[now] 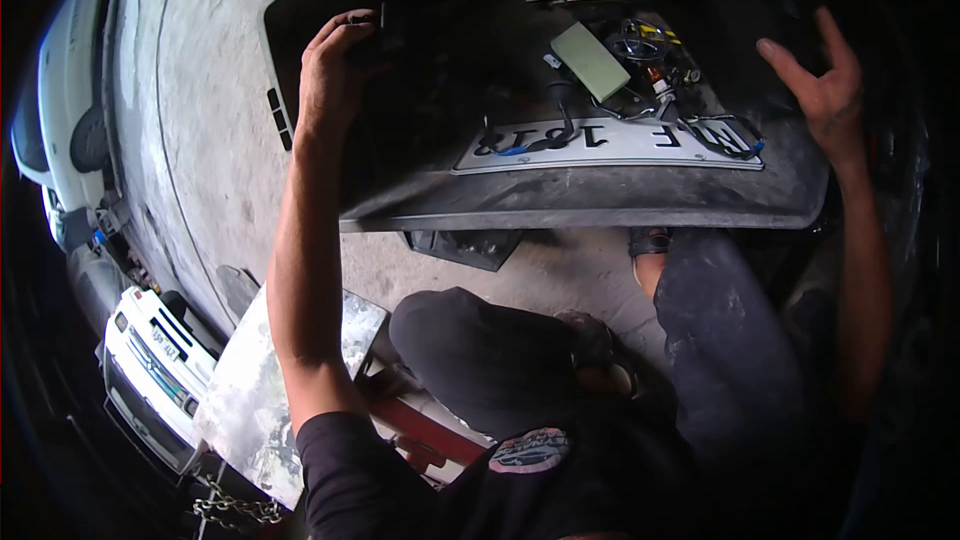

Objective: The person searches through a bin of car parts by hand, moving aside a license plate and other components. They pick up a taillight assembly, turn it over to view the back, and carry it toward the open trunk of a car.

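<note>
My left hand (338, 58) is raised at the upper left, its fingers curled round a dark part (384, 32) whose shape is lost in shadow. On the right, my right hand (825, 90) has thumb and fingers apart near a dark surface, with nothing seen in it. Between them a dark panel (600, 202) carries a white number plate (620, 143), upside down from here. A pale green box (591, 62) rests above the plate, beside tangled wires (640, 45) and a connector with an orange part (656, 74).
My knees and legs (480, 350) are below the panel's front edge. A scuffed metal sheet (262, 410) stands at the lower left over a red frame (430, 430), near a chain (235, 505). White vehicles (155, 365) are farther left on the concrete floor.
</note>
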`<state>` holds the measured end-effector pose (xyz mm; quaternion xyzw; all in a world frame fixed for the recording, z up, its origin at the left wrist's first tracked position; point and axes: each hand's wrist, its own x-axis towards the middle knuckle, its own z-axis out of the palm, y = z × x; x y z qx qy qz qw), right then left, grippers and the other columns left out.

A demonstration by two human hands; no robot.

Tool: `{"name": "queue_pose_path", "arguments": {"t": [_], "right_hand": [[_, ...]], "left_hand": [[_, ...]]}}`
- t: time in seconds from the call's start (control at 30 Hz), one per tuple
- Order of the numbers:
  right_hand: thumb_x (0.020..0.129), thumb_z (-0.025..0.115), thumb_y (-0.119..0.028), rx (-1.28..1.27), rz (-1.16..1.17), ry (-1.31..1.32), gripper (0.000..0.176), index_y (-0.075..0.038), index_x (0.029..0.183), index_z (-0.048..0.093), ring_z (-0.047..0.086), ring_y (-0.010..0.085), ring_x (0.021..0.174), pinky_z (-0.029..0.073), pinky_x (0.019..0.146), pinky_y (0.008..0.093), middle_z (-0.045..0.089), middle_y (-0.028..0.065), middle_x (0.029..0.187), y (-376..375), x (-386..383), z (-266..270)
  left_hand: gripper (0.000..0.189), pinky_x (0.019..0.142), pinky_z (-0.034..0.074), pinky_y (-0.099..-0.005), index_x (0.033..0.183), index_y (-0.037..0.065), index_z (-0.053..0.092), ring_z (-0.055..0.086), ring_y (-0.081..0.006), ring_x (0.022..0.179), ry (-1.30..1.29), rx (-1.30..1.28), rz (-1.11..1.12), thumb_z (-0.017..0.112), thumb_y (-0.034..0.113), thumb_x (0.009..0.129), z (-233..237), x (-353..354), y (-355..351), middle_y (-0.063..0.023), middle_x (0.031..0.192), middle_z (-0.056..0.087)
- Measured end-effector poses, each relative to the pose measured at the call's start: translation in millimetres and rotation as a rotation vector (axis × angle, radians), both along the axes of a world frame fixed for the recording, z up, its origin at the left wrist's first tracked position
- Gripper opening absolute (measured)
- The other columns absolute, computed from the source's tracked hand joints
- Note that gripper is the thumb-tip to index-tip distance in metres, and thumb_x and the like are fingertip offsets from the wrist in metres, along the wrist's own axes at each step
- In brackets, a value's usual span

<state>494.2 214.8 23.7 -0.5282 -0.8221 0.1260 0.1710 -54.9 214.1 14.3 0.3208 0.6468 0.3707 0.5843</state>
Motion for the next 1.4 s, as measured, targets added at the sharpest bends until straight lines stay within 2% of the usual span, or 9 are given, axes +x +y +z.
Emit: {"name": "queue_pose_path", "arguments": {"t": [0.1,0.23,0.3,0.5,0.67,0.77,0.87,1.2,1.4], "right_hand": [[0.091,0.080,-0.027,-0.148,-0.228,0.267,0.032,-0.017,0.121,0.080,0.059,0.0385,0.133,0.041,0.116,0.0432,0.055,0.0303,0.146,-1.0,-12.6,10.0],[0.093,0.076,-0.019,-0.054,0.033,0.041,0.029,-0.015,0.122,0.079,0.063,0.0353,0.129,0.040,0.118,0.0410,0.057,0.0308,0.144,2.8,15.8,-8.6],[0.094,0.074,-0.016,-0.041,0.087,0.016,0.029,-0.015,0.122,0.079,0.064,0.0335,0.128,0.041,0.118,0.0402,0.057,0.0308,0.144,3.1,14.8,-9.9],[0.094,0.074,-0.019,-0.114,0.040,-0.015,0.028,-0.017,0.122,0.079,0.065,0.0278,0.126,0.042,0.116,0.0355,0.054,0.0304,0.148,3.6,15.5,0.0],[0.088,0.081,-0.033,-0.182,-0.170,0.074,0.064,0.005,0.137,0.064,0.060,0.0334,0.132,0.036,0.120,0.0379,0.056,0.0325,0.145,1.7,-12.0,16.7],[0.085,0.084,-0.037,-0.099,-0.197,0.086,0.087,0.019,0.143,0.049,0.058,0.0355,0.133,0.032,0.122,0.0383,0.058,0.0328,0.142,5.7,0.0,5.6],[0.087,0.083,-0.034,-0.170,-0.347,0.174,0.091,0.022,0.145,0.041,0.058,0.0331,0.132,0.031,0.122,0.0375,0.061,0.0307,0.139,2.7,-14.6,14.3],[0.091,0.081,-0.027,-0.317,-0.265,0.222,0.084,0.024,0.144,0.042,0.060,0.0264,0.130,0.033,0.121,0.0371,0.064,0.0280,0.135,0.4,-5.0,14.2],[0.093,0.078,-0.022,-0.322,-0.246,0.229,0.057,0.010,0.138,0.061,0.064,0.0275,0.124,0.040,0.116,0.0348,0.061,0.0283,0.140,3.3,16.2,-0.2]], "left_hand": [[0.031,0.094,0.060,-0.0421,0.126,0.003,0.064,0.070,-0.0229,0.110,-0.157,0.083,-0.012,0.059,0.015,0.099,2.5,-2.9,-9.6,-0.0110,0.116,0.070],[0.031,0.096,0.060,-0.0423,0.126,0.002,0.064,0.070,-0.0231,0.110,-0.218,0.134,0.008,0.059,0.016,0.099,-5.3,1.4,-12.8,-0.0105,0.117,0.069],[0.030,0.094,0.061,-0.0418,0.124,0.000,0.066,0.069,-0.0239,0.111,0.137,0.273,-0.151,0.060,0.017,0.100,-14.6,10.3,-11.5,-0.0105,0.118,0.069],[0.029,0.095,0.060,-0.0360,0.124,-0.001,0.068,0.071,-0.0233,0.112,0.142,0.042,-0.015,0.063,0.015,0.100,-43.4,26.0,3.0,-0.0117,0.119,0.070],[0.061,0.104,0.052,-0.0361,0.135,-0.014,0.059,0.067,-0.0287,0.120,0.590,0.260,-0.446,0.076,0.025,0.092,-83.8,61.6,7.7,-0.0261,0.128,0.070],[0.056,0.097,0.056,-0.0432,0.133,0.012,0.068,0.067,-0.0354,0.110,0.892,0.437,-0.738,0.081,0.023,0.079,-126.9,104.4,-3.5,-0.0179,0.123,0.070],[0.080,0.108,0.050,-0.0551,0.154,0.019,0.045,0.055,-0.0536,0.125,0.764,0.342,-0.861,0.080,0.045,0.087,-85.2,150.7,-24.8,-0.0369,0.137,0.047],[0.086,0.123,0.032,-0.0552,0.166,0.013,0.025,0.031,-0.0534,0.150,0.915,0.390,-0.856,0.047,0.067,0.102,-95.6,147.6,-21.6,-0.0394,0.159,0.032],[0.093,0.124,0.032,-0.0511,0.165,0.007,0.024,0.031,-0.0486,0.152,0.807,0.292,-0.839,0.048,0.070,0.101,-102.8,143.3,-19.7,-0.0352,0.160,0.034]]}}
